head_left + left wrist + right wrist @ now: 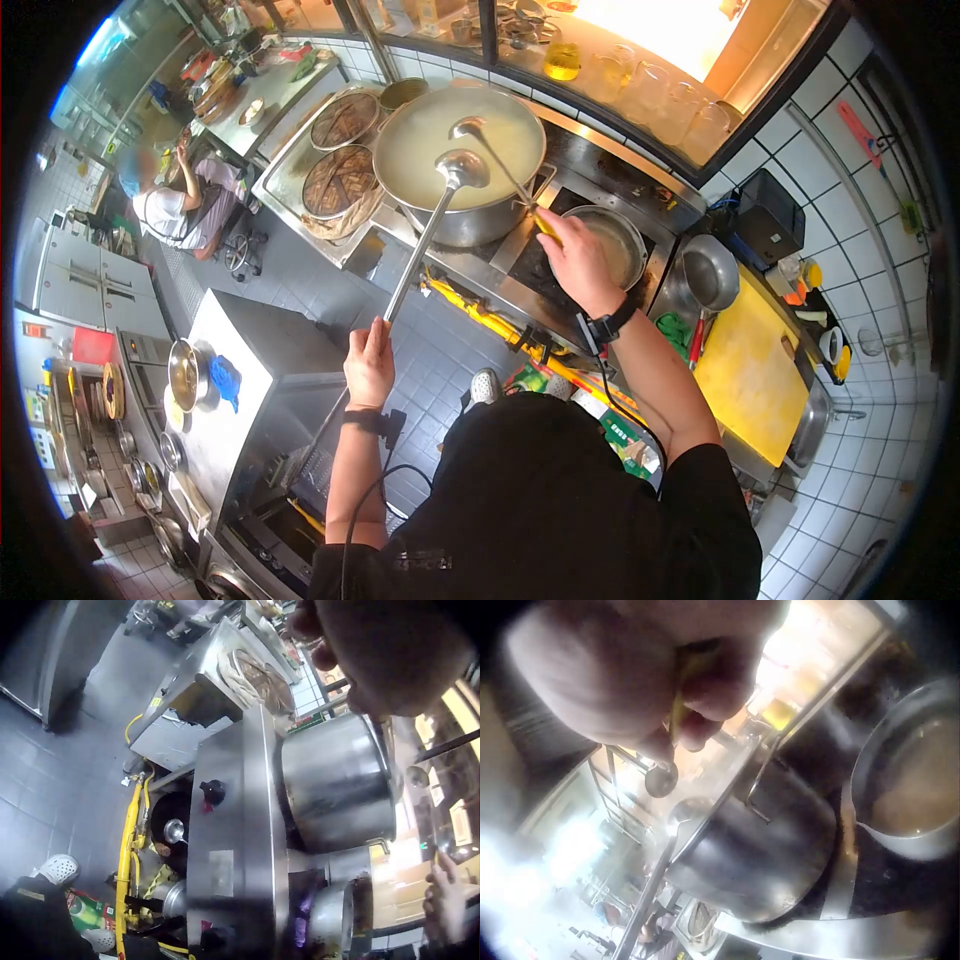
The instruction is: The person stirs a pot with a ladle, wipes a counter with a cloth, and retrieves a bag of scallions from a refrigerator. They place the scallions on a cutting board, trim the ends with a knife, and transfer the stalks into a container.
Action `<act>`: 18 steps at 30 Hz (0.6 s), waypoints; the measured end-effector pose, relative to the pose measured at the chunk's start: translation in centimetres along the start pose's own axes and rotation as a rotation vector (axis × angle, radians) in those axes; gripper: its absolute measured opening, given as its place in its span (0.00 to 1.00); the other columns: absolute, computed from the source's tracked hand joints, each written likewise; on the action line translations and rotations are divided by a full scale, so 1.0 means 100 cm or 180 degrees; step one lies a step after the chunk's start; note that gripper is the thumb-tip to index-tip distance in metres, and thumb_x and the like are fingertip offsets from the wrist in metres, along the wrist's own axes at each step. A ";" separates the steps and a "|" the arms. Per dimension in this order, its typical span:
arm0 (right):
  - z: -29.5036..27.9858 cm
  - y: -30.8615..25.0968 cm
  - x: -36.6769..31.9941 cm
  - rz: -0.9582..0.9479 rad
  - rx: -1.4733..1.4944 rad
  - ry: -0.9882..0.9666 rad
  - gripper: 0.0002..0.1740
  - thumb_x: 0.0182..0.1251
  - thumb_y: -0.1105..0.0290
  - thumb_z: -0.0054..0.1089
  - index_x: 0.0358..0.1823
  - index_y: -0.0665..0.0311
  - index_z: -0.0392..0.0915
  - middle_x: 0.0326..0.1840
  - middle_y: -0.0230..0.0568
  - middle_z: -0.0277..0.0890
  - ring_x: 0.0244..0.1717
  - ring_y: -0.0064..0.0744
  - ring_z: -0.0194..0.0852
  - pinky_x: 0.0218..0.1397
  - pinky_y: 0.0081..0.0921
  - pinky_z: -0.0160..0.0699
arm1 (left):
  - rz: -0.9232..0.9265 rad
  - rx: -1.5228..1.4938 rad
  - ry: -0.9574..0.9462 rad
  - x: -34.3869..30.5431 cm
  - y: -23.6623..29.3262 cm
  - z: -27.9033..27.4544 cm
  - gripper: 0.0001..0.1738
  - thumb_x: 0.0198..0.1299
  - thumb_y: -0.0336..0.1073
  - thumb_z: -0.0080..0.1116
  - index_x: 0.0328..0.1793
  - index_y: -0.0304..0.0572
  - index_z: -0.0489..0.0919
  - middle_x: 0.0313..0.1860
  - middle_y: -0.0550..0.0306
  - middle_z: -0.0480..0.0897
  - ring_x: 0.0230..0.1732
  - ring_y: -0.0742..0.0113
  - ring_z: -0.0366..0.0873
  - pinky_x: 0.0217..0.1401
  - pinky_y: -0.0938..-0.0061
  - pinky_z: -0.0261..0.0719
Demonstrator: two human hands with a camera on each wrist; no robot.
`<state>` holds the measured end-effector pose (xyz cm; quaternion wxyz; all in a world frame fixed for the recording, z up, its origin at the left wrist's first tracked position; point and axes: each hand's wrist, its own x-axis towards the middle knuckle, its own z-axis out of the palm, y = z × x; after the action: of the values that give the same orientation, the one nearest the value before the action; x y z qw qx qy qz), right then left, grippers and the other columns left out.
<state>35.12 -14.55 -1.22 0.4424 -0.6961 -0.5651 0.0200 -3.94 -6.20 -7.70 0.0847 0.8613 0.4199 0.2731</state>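
My left hand (pixel 370 365) grips the long metal handle of a large ladle (pixel 462 168), its bowl held over the big stockpot (pixel 470 228). My right hand (pixel 583 262) holds a smaller ladle (pixel 467 127) by its yellow handle. That bowl is also over the pot, just beyond the larger one. Pale, cloudy liquid fills much of the pot. In the right wrist view, the smaller ladle (pixel 661 781) hangs below the right hand (pixel 630 675), near the large ladle (pixel 646 896). The left hand (pixel 397 652) covers the top of the left wrist view, hiding its grip there.
Right of the stockpot, a shallow pan (pixel 615 245) of liquid sits on the stove. Beyond it are a red-handled pan (pixel 708 275) and a yellow cutting board (pixel 750 370). Woven strainers (pixel 340 180) lie left of the pot. Another person (pixel 180 205) is at the far left.
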 end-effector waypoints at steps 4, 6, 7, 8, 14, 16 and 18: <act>0.005 0.006 -0.005 0.0147 -0.0170 -0.0290 0.22 0.70 0.72 0.67 0.65 0.62 0.80 0.43 0.52 0.81 0.44 0.57 0.82 0.48 0.45 0.82 | -0.0104 0.0009 -0.0009 -0.002 0.006 0.005 0.27 0.64 0.26 0.66 0.71 0.43 0.79 0.47 0.48 0.80 0.40 0.48 0.84 0.39 0.59 0.85; 0.011 0.026 -0.027 0.0172 -0.0008 -0.0156 0.23 0.69 0.73 0.67 0.65 0.62 0.80 0.44 0.53 0.82 0.45 0.57 0.82 0.49 0.45 0.82 | -0.0230 -0.0113 -0.0027 -0.005 0.003 0.007 0.28 0.64 0.24 0.66 0.72 0.41 0.78 0.47 0.47 0.79 0.41 0.49 0.84 0.43 0.61 0.85; 0.007 0.031 -0.035 0.0222 0.0154 -0.0018 0.23 0.69 0.73 0.67 0.66 0.63 0.80 0.45 0.54 0.83 0.46 0.58 0.82 0.50 0.45 0.82 | -0.0226 -0.0234 -0.0020 -0.007 0.001 0.009 0.28 0.63 0.23 0.66 0.71 0.41 0.79 0.47 0.46 0.79 0.41 0.49 0.83 0.43 0.62 0.84; -0.003 0.038 -0.044 0.0312 -0.0013 -0.0224 0.24 0.68 0.73 0.68 0.66 0.63 0.80 0.48 0.55 0.85 0.49 0.58 0.84 0.52 0.45 0.82 | -0.0214 -0.0356 -0.0021 -0.009 -0.001 0.011 0.28 0.63 0.22 0.66 0.71 0.40 0.79 0.46 0.46 0.78 0.41 0.49 0.82 0.44 0.63 0.84; -0.015 0.035 -0.037 0.0327 -0.0056 0.0025 0.23 0.69 0.73 0.67 0.66 0.61 0.80 0.48 0.55 0.85 0.48 0.57 0.84 0.52 0.45 0.82 | -0.0260 -0.0706 0.0009 -0.009 -0.005 0.021 0.27 0.63 0.22 0.66 0.70 0.38 0.79 0.45 0.48 0.77 0.39 0.55 0.80 0.41 0.67 0.81; -0.015 0.019 -0.024 0.0289 -0.0086 0.0038 0.22 0.69 0.72 0.67 0.64 0.60 0.81 0.45 0.54 0.84 0.46 0.58 0.83 0.50 0.45 0.82 | -0.0169 -0.0723 0.0019 -0.009 -0.008 0.025 0.27 0.63 0.22 0.66 0.70 0.37 0.79 0.45 0.48 0.77 0.39 0.56 0.80 0.41 0.68 0.81; -0.002 0.017 -0.019 0.0266 -0.0005 0.0091 0.22 0.68 0.72 0.67 0.64 0.60 0.81 0.44 0.54 0.84 0.45 0.58 0.83 0.50 0.46 0.82 | -0.0086 -0.0738 0.0021 -0.010 -0.012 0.028 0.26 0.64 0.22 0.66 0.70 0.37 0.79 0.45 0.49 0.77 0.38 0.57 0.80 0.41 0.69 0.81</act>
<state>35.87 -16.17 -3.10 0.4487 -0.7197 -0.5291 0.0281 -3.73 -6.03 -10.87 0.1860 0.8391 0.3973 0.3216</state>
